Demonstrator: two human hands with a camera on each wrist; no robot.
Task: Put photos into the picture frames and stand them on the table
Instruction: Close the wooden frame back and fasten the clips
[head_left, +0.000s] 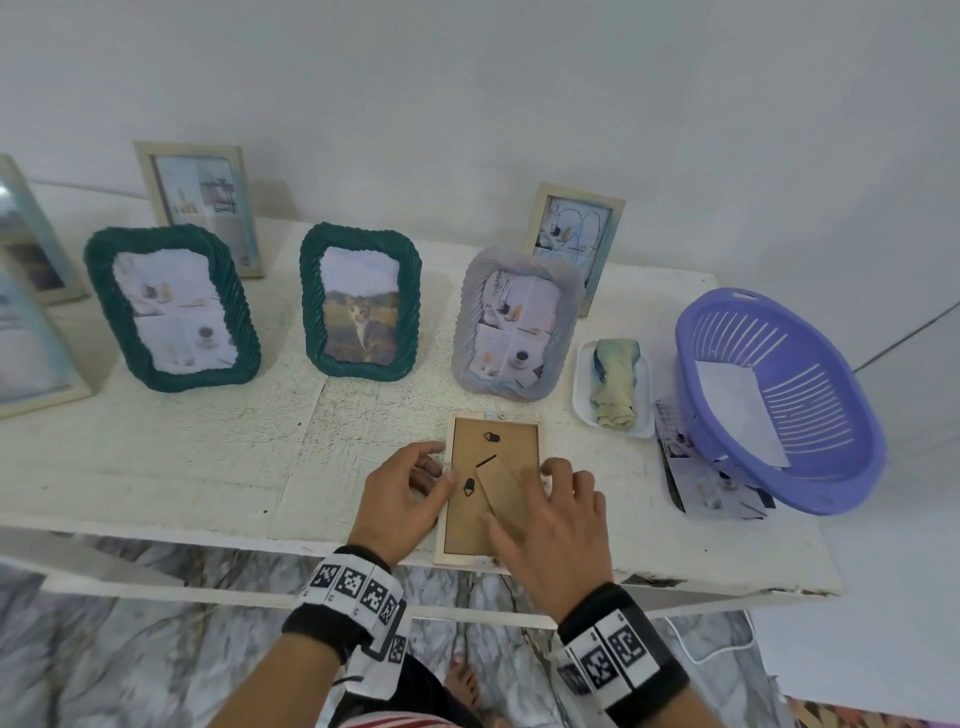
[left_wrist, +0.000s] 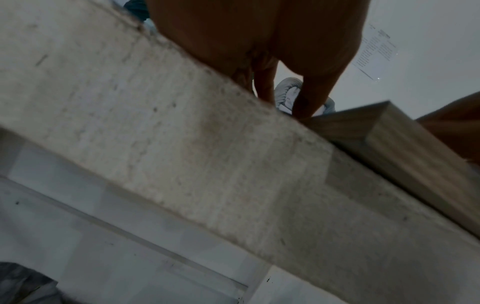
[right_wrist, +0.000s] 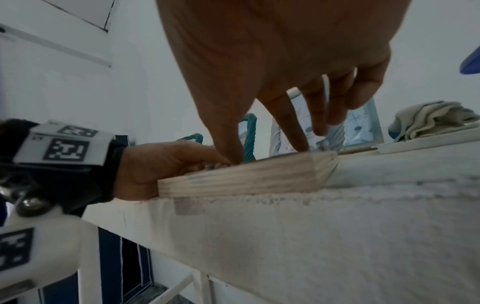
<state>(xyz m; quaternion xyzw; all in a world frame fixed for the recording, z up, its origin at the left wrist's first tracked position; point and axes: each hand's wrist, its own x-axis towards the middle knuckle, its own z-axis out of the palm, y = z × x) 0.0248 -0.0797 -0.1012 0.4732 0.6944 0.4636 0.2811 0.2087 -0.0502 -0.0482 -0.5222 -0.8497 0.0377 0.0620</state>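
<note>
Head view: face-down wooden frame overhangs the table edge; left hand steadies its side, right hand presses flat, likely seating the backing.

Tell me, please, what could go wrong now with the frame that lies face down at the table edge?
1. The wooden frame overhangs the front edge of the table; a push from the left hand or right hand could tip it to the floor.
2. The grey frame stands close behind it; sliding it forward may knock that one over.
</note>
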